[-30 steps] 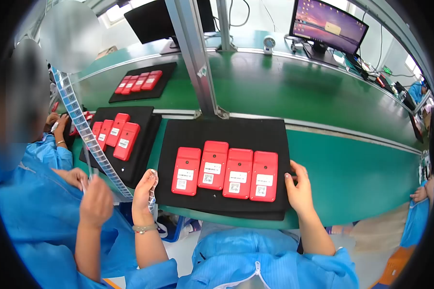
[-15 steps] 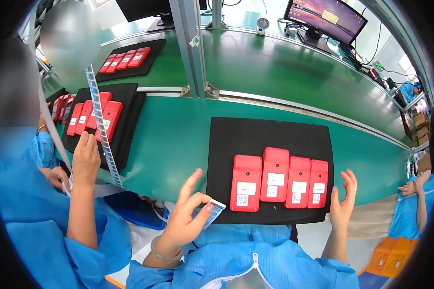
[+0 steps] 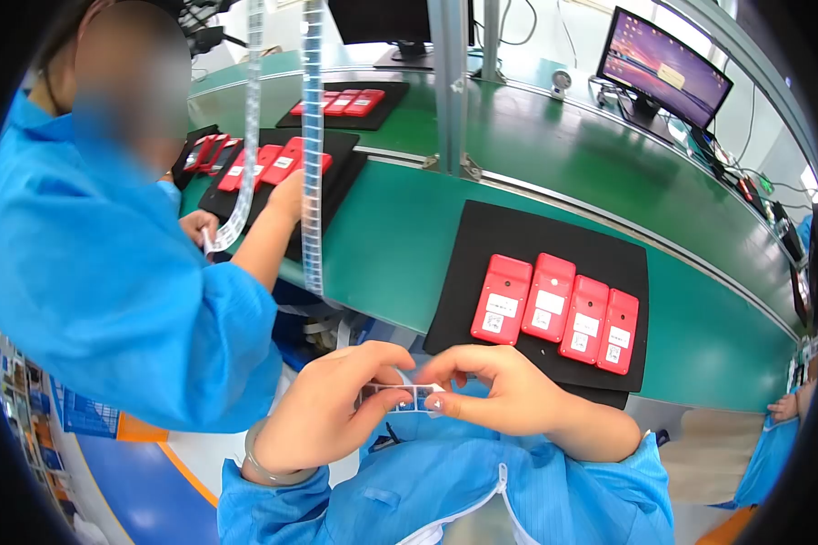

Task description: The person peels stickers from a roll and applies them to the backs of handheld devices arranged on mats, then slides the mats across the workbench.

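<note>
A short strip of clear stickers (image 3: 416,398) is stretched between my two hands, just in front of my blue smock. My left hand (image 3: 318,409) pinches one part of it between thumb and fingers. At the strip's other end, my right hand (image 3: 513,392) has its thumb and forefinger closed on the corner. Beyond my hands, several red handheld devices (image 3: 545,300) lie face down in a row on a black mat (image 3: 495,227). Each device bears white labels, one with a square code.
To my left, a co-worker in blue (image 3: 136,291) reaches over red devices on another mat. Long sticker strips (image 3: 312,182) hang near that person. A metal post (image 3: 450,91) rises from the green bench (image 3: 382,236); a monitor (image 3: 663,68) stands at the back.
My hands have come together in front of my body; my right hand, formerly spread beside the mat, now grips the strip's end. The view has turned left, and the co-worker leans farther over the bench.
</note>
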The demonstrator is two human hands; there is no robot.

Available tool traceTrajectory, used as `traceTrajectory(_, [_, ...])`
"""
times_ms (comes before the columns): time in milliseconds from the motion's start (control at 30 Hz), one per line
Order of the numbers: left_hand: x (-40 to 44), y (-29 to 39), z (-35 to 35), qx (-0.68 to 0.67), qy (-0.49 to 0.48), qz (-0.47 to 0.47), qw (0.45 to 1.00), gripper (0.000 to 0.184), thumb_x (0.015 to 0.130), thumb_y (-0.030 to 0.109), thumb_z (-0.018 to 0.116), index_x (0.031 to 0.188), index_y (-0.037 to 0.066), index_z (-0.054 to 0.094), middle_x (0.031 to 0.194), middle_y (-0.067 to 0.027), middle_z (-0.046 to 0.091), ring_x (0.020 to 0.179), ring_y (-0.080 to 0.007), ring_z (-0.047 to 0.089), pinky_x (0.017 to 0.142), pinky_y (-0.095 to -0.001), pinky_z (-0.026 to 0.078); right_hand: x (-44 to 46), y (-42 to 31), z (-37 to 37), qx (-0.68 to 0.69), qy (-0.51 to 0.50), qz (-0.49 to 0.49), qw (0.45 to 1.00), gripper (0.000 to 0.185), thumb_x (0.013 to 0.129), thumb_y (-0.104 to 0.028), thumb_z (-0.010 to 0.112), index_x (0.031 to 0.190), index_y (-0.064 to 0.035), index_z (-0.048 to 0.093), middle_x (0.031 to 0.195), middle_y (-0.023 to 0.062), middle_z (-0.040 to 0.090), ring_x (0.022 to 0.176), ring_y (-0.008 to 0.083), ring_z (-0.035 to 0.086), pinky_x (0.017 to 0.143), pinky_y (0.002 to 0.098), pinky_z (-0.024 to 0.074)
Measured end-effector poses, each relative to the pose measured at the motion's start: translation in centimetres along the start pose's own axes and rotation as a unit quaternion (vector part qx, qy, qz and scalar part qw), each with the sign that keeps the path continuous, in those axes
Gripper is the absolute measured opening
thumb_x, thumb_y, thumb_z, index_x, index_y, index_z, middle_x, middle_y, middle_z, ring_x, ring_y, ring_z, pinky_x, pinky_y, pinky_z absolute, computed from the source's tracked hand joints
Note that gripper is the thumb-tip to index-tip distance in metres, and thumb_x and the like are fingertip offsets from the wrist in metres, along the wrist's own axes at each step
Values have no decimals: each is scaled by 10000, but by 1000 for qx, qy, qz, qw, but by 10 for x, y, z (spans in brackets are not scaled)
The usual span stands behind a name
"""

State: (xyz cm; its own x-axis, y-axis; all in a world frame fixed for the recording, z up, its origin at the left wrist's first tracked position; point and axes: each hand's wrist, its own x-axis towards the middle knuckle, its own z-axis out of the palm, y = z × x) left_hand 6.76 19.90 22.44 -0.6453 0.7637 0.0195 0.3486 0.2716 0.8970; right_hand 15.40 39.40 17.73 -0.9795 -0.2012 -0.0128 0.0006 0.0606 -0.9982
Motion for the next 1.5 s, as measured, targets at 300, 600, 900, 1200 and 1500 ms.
traceTrajectory(300, [4, -20, 1, 132, 139, 278, 941, 313, 706, 108, 769, 984, 29, 649, 998, -127, 649, 988, -311, 596, 860, -392, 459, 9, 14, 15, 179, 37, -87, 979, 173, 835, -63, 700, 998, -4, 688, 973, 73, 634, 957, 158, 546, 808, 277, 416])
traceTrajectory(600, [33, -54, 41, -119, 106, 110, 981, 245, 810, 33, 677, 1053, 3, 666, 987, -147, 694, 871, -217, 685, 754, -295, 529, -3, 17, 2, -69, 222, -117, 966, 231, 862, -73, 650, 1087, -23, 654, 1019, 104, 616, 934, 193, 582, 793, 313, 479])
traceTrajectory(900, [74, -62, 60, -132, 19, 112, 985, 223, 865, 27, 620, 1076, -19, 567, 838, -125, 713, 771, -147, 697, 656, -242, 519, 2, 19, -29, -131, 290, -62, 946, 192, 795, -21, 684, 979, 2, 635, 833, 90, 623, 778, 187, 622, 705, 298, 503])
traceTrajectory(1200, [95, -73, 66, -196, -89, 21, 976, 65, 922, -12, 518, 960, -51, 481, 830, -161, 691, 781, -127, 653, 675, -225, 505, 11, 15, -69, -194, 238, -69, 949, 140, 788, -36, 676, 921, -19, 635, 937, 102, 586, 832, 217, 605, 696, 315, 493])
traceTrajectory(1500, [107, -91, 71, -208, -129, -46, 969, 62, 916, 7, 542, 909, -48, 516, 816, -156, 693, 740, -138, 667, 650, -236, 520, 30, 14, -106, -222, 274, -34, 935, 62, 759, -40, 685, 803, -18, 647, 912, 100, 630, 856, 219, 605, 731, 338, 486])
